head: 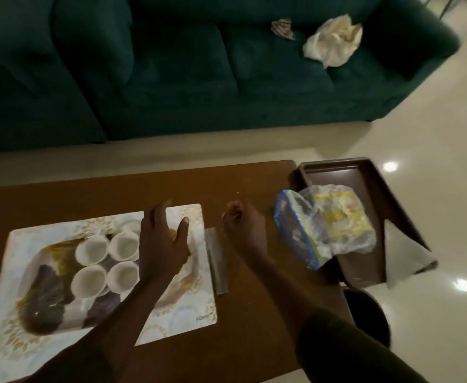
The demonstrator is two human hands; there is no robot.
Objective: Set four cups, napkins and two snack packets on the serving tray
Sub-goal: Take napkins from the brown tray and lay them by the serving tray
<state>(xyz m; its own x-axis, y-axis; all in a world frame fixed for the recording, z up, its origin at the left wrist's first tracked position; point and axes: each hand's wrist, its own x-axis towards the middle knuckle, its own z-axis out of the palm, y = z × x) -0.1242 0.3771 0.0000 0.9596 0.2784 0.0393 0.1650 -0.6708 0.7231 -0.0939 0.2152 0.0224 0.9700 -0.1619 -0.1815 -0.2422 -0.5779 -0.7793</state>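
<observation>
The sofa [171,64] across the top of the frame is deep teal green, with a crumpled cream-white cloth [333,40] on its right seat and a small brown-and-white striped item [283,28] just left of it. The floor [434,120] is glossy cream. The table [254,189] is warm brown. At lower left, the serving tray [188,308] is white with gold leaf sprigs and brown, amber and grey swirls; its cups [123,246] are white. At right, a dark brown tray [337,172] holds a clear packet [340,217] with yellow print and a blue-edged bag [295,230].
</observation>
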